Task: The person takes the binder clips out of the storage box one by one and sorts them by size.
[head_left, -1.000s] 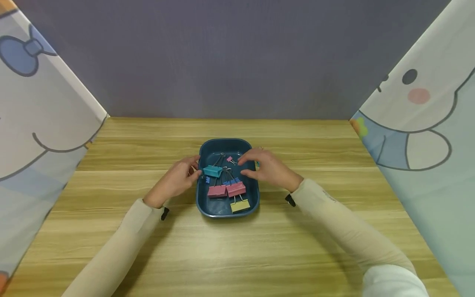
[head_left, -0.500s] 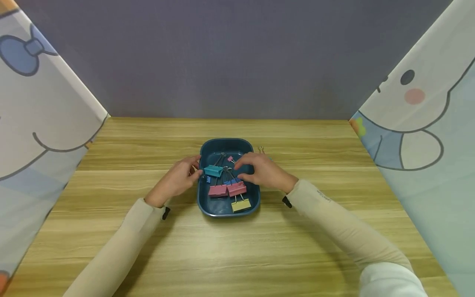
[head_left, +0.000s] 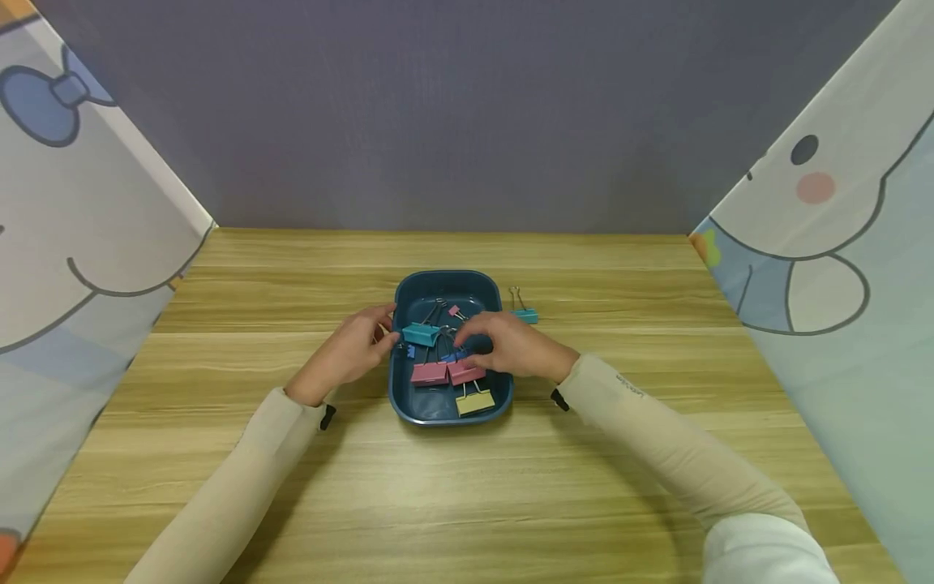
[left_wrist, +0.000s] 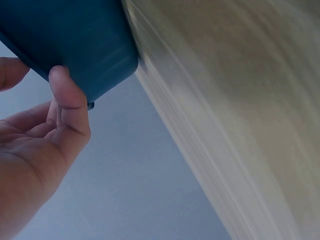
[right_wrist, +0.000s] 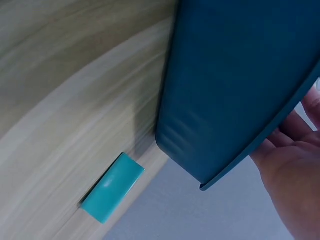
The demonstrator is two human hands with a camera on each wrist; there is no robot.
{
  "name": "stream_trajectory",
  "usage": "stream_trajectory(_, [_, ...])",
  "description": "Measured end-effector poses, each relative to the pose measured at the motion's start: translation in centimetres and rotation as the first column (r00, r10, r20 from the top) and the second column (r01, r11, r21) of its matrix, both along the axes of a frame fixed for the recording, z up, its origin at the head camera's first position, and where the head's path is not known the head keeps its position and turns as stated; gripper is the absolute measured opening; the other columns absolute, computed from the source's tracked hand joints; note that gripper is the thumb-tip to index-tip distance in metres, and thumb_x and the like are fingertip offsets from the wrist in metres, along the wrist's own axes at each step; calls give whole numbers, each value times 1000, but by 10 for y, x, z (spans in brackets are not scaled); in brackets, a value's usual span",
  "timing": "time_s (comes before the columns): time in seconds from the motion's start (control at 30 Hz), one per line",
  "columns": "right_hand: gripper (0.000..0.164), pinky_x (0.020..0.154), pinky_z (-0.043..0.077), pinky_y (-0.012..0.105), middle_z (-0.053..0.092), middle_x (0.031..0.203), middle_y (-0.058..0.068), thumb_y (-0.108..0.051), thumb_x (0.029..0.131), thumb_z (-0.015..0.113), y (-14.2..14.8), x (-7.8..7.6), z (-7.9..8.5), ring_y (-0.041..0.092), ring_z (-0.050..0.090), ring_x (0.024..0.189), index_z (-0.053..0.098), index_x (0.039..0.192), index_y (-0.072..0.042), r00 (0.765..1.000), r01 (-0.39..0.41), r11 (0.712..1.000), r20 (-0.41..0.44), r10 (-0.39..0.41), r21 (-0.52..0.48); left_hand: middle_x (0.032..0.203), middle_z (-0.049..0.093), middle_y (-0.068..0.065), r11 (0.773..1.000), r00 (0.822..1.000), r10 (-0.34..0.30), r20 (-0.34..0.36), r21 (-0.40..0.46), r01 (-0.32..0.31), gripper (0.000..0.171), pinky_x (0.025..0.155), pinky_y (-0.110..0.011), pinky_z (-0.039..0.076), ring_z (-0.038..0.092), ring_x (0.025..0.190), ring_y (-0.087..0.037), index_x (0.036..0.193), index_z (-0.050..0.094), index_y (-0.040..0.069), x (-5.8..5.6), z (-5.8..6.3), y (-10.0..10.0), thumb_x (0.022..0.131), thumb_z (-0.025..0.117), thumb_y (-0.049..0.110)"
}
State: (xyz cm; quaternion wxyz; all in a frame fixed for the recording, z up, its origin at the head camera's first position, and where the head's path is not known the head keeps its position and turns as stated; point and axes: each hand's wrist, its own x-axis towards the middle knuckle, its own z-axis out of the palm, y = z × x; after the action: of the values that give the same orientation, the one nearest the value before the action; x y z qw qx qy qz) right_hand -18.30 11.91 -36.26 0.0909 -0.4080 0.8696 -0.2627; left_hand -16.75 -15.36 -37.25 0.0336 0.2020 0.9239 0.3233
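Clips with coloured bodies and wire handles lie at the centre of the frame, inside a dark blue, round-cornered plastic tray. Seven can be made out there: two large pink ones, one pale yellow clip, one teal clip, one small pink clip and two blue clips, one partly hidden. An eighth, a second teal clip, lies outside, just right of the tray, on the wood-grain tabletop. The right hand reaches over the tray's right rim, thumb and forefinger parted by the right-hand large pink one; contact cannot be told. The left hand touches the tray's left side, thumb and forefinger apart. Beige sleeves slant in from lower left and lower right.
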Motion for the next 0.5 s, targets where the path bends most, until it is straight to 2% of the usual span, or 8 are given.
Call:
stream_trajectory(0.23, [28, 91, 42, 36, 63, 110, -5, -18, 83, 74, -1, 0, -2, 16, 56, 105, 69, 110, -12, 998, -48, 998, 39, 47, 46, 101, 60, -14, 1000, 1000, -5, 9, 10, 4, 50, 69, -35, 49, 56, 82, -22, 136, 42, -9, 0, 2, 0, 92, 59, 8])
stream_trajectory(0.5, [24, 78, 44, 31, 66, 103, -3, -20, 83, 74, -4, -1, -5, 18, 57, 90, 70, 107, -16, 996, -79, 993, 52, 74, 84, 102, 59, -13, 1000, 1000, -4, 11, -3, 4, 50, 70, -35, 49, 56, 83, -22, 136, 42, -8, -2, 1, -1, 93, 59, 9])
